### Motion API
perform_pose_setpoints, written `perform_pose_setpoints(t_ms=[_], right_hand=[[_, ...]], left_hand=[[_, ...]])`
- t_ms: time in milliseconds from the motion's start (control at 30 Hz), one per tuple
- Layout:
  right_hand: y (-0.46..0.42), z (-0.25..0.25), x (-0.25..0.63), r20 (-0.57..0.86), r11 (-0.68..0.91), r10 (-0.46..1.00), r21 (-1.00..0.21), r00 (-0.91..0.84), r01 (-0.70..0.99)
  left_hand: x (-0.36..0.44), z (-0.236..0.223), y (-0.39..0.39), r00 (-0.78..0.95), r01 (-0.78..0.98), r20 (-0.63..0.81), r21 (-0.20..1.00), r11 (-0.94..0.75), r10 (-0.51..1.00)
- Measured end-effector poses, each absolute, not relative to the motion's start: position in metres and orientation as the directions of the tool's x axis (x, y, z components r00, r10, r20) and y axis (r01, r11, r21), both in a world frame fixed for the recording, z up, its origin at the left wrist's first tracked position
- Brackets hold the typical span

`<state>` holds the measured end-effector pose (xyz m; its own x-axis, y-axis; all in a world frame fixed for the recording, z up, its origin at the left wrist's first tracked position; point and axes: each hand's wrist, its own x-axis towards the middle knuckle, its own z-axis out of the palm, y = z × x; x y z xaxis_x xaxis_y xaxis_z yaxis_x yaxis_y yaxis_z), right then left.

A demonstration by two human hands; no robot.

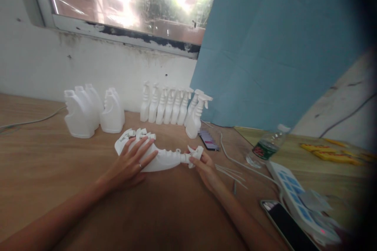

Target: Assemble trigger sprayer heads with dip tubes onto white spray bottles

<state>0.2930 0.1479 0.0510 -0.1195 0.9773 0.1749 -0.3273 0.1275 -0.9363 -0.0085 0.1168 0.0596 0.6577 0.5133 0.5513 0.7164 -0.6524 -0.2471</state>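
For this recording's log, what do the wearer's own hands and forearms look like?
The left hand is ungloved, with a thin silver-coloured metal ring on one finger. The right hand is also ungloved, with no ring visible. Both forearms show no sleeve, watch or bracelet.

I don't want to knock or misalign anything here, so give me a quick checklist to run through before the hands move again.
1. Left hand on the body of the bottle: ok.
2. Right hand on the spray head at the bottle's neck: ok.
3. Bottle standing upright: not ok, it lies on its side.
4. Spray head screwed fully tight: cannot tell, fingers partly cover it.
5. Standing spray bottles behind, out of contact with both hands: ok.
6. Water bottle on the right, out of contact with the right hand: ok.
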Motion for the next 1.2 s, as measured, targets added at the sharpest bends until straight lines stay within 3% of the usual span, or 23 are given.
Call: perform_pose_setpoints(t_ms=[300, 833, 1200], right_hand=[[0.146, 0.039, 0.293, 0.178, 0.133, 0.961, -0.969, -0.212, -0.21], [0.142, 0.043, 0.292, 0.239, 0.249, 0.946, -0.968, -0.22, 0.019], [0.141, 0.035, 0.292, 0.258, 0.273, 0.936, -0.961, -0.24, 0.033]], left_hand=[[-0.007, 0.059, 0.114, 0.664, 0.721, 0.517, -0.254, -0.645, 0.54], [-0.003, 0.057, 0.111, 0.682, 0.698, 0.539, -0.277, -0.66, 0.494], [-0.004, 0.057, 0.11, 0.682, 0.688, 0.545, -0.253, -0.68, 0.487]])
